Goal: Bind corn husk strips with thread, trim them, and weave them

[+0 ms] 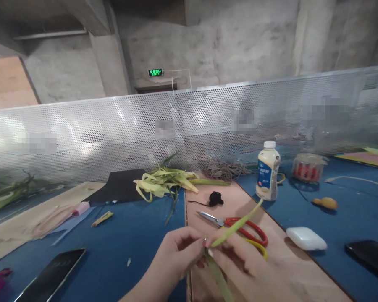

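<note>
**Green strip (241,222) between left hand (179,253) and right hand (239,264), by the scissors (219,222)**

On the near side of the scissors, both hands have thumb and fingertips pinched together on the strip, side by side. From their grip one end slants up across the scissors' handles; a green length also runs down beside the right hand. Beyond the scissors lies a black thread bundle (216,198); past their handles stands a bottle (267,174). Farthest, beyond the blades, pale husks (165,180) heap on the counter (132,235).
</note>
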Demonstrator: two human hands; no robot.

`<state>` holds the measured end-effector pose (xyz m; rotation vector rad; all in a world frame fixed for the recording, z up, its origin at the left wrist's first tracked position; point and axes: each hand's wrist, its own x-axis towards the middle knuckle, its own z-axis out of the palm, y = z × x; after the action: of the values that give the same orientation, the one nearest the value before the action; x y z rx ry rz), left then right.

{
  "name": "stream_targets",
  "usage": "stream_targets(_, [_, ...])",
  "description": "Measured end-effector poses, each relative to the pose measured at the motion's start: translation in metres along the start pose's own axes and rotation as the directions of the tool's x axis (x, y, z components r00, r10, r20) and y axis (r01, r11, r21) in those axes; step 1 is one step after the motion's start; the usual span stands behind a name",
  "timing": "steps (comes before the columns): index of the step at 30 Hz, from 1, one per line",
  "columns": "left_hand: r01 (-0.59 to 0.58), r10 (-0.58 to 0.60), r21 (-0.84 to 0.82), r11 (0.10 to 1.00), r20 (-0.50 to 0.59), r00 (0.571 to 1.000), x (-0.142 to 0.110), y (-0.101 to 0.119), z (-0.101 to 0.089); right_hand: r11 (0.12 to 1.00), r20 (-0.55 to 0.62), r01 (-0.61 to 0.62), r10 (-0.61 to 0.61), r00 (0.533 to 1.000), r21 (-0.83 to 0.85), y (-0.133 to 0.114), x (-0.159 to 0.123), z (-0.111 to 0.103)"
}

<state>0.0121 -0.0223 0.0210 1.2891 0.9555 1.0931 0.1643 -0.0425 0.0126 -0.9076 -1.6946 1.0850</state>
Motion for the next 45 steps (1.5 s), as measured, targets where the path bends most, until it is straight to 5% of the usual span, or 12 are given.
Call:
stream_targets(8, [0.013,-0.016,-0.090,0.996,-0.030,0.999,0.000,-0.002,-0.002,0.989,0.044,-0.027,0.020,0.999,0.149,0.011,0.010,-0.005])
stream_targets(14, [-0.046,0.047,-0.134,0.990,0.003,0.999,-0.001,-0.001,0.000,0.995,0.060,0.014,-0.020,0.998,0.096,0.008,0.006,-0.007])
stream_targets(20, [-0.070,0.068,-0.272,0.960,-0.014,0.998,0.000,-0.006,-0.003,0.984,0.086,-0.078,0.065,0.994,0.159,0.008,0.006,-0.008])
stream_targets(28, [0.030,-0.020,-0.403,0.915,0.029,0.999,0.001,-0.003,-0.004,0.996,-0.017,-0.049,0.050,0.999,0.074,0.003,0.006,-0.010])
stream_targets(34, [0.068,-0.060,-0.409,0.910,0.033,0.998,0.001,-0.005,-0.006,0.970,0.037,-0.109,0.104,0.994,0.219,0.017,0.012,-0.011])
stream_targets(45, [0.138,-0.065,-0.442,0.886,0.175,0.982,0.001,-0.003,-0.005,0.909,0.015,-0.166,0.173,0.985,0.382,0.003,0.010,-0.006])
